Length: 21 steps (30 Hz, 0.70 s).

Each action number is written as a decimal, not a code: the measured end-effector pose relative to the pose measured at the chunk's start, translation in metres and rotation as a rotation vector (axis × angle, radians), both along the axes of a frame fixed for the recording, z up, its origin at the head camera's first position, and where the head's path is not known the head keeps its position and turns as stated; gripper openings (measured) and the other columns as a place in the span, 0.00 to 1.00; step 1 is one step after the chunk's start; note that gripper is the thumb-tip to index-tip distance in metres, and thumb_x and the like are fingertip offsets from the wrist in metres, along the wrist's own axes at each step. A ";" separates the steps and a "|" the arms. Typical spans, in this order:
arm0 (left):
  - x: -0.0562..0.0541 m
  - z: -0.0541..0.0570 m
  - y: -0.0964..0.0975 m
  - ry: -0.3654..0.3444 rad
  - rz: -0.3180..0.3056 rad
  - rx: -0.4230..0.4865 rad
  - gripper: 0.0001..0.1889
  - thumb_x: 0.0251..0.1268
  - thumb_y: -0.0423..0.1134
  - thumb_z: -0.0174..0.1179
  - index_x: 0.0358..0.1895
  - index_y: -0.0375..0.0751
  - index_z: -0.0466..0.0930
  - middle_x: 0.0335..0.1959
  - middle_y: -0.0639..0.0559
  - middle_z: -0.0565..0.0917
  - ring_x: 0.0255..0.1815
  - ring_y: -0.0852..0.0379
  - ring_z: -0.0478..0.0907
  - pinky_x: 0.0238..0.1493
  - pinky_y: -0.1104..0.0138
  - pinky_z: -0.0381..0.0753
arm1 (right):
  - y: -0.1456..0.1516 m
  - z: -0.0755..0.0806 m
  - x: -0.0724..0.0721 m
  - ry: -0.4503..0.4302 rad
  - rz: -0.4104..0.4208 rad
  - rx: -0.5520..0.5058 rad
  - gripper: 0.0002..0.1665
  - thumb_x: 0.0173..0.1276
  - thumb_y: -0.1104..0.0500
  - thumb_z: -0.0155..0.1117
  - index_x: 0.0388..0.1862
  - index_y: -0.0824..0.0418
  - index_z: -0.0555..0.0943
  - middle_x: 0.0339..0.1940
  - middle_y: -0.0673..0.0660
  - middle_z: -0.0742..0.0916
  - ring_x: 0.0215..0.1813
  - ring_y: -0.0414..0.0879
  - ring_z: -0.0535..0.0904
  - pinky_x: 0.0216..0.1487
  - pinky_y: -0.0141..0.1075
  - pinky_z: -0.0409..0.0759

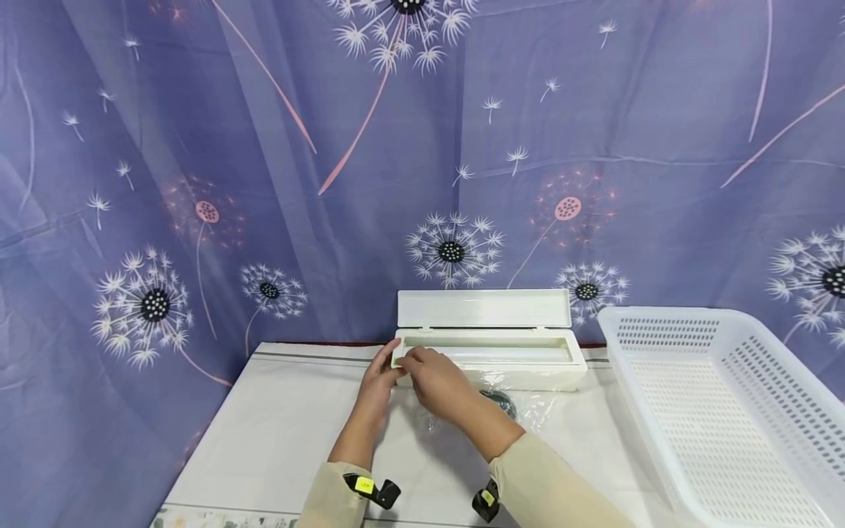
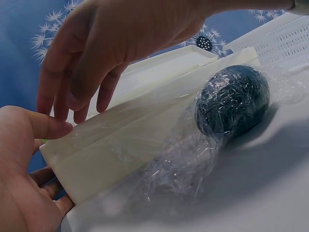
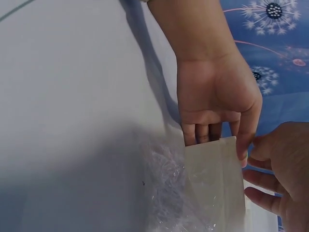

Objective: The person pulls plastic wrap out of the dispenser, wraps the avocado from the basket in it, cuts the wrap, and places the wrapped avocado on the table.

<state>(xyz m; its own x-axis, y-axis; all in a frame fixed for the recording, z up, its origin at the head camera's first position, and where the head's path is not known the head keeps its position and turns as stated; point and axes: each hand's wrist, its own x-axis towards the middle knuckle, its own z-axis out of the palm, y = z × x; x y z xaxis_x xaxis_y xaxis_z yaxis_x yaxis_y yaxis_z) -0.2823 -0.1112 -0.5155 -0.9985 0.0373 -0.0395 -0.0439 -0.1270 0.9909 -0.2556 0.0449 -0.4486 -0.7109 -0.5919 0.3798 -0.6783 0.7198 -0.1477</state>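
A white cling film dispenser stands at the back of the table with its lid raised, a pale roll lying inside. My left hand grips the dispenser's left end, thumb along the top edge and fingers around the end wall. Over that same corner, my right hand reaches down with loosely bent, spread fingers, the tips close to the left thumb. A bit of green shows between the hands. Clear film hangs down the front and covers a dark round object on the table.
A white perforated plastic basket occupies the right side of the table. Behind the table hangs a purple curtain with dandelion prints. The white tablecloth extends to the left of the hands.
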 end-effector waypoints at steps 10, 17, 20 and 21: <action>0.000 -0.002 0.000 0.003 0.004 0.008 0.33 0.65 0.30 0.57 0.76 0.47 0.66 0.84 0.42 0.49 0.85 0.44 0.42 0.82 0.44 0.45 | -0.003 0.003 -0.004 -0.021 -0.020 0.069 0.24 0.68 0.72 0.59 0.61 0.57 0.82 0.55 0.57 0.84 0.54 0.51 0.83 0.57 0.43 0.83; 0.001 -0.002 -0.001 -0.001 -0.001 0.004 0.34 0.65 0.29 0.54 0.76 0.47 0.66 0.84 0.41 0.48 0.85 0.43 0.41 0.82 0.44 0.48 | -0.006 0.000 -0.007 0.040 -0.037 0.118 0.26 0.64 0.71 0.63 0.59 0.51 0.84 0.55 0.53 0.84 0.55 0.50 0.82 0.50 0.43 0.85; 0.001 -0.002 -0.001 0.001 -0.003 -0.002 0.34 0.65 0.29 0.54 0.76 0.48 0.66 0.84 0.41 0.48 0.85 0.43 0.41 0.82 0.44 0.48 | -0.007 0.001 -0.007 0.064 -0.046 0.136 0.26 0.64 0.70 0.64 0.58 0.50 0.84 0.54 0.51 0.84 0.53 0.49 0.82 0.47 0.42 0.84; 0.001 -0.002 -0.001 0.002 -0.004 -0.004 0.34 0.65 0.29 0.54 0.76 0.48 0.66 0.84 0.41 0.48 0.85 0.43 0.42 0.81 0.44 0.48 | -0.007 0.001 -0.007 0.065 -0.049 0.141 0.26 0.64 0.70 0.64 0.58 0.50 0.84 0.54 0.51 0.84 0.53 0.49 0.81 0.47 0.42 0.84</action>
